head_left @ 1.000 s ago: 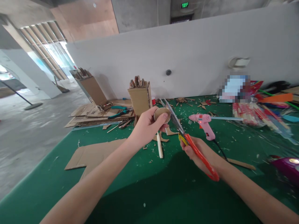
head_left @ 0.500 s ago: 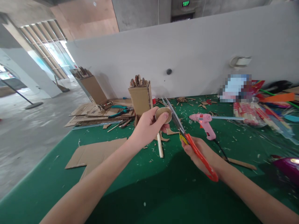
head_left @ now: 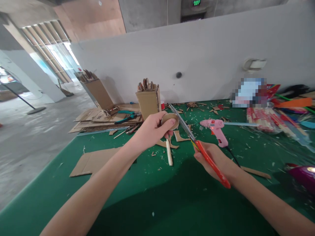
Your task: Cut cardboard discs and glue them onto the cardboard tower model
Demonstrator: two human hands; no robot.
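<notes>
Between the thumb and fingers of my left hand (head_left: 154, 129) is a small round cardboard disc (head_left: 170, 118), its thumb pressed on the face. My right hand (head_left: 213, 159) is wrapped round the handles of scissors (head_left: 209, 160), red outside with some yellow inside. The blades point up and away, nearly together, close by the disc's right edge; whether they touch it I cannot tell. Below the disc a pale wooden stick (head_left: 169, 153) lies on the green table, among curved cardboard offcuts (head_left: 181, 136).
A cardboard box (head_left: 149, 103) with cardboard strips stands behind my left hand. Teal-handled pliers (head_left: 126, 116) rest by stacked cardboard on the left. To the right are a pink glue gun (head_left: 216, 129), bagged sticks (head_left: 262, 121) and a purple object (head_left: 301, 177). A cardboard sheet (head_left: 95, 160) lies front left.
The scissor blades have closed further together. My left hand and the disc have shifted slightly left, and the right hand slightly right.
</notes>
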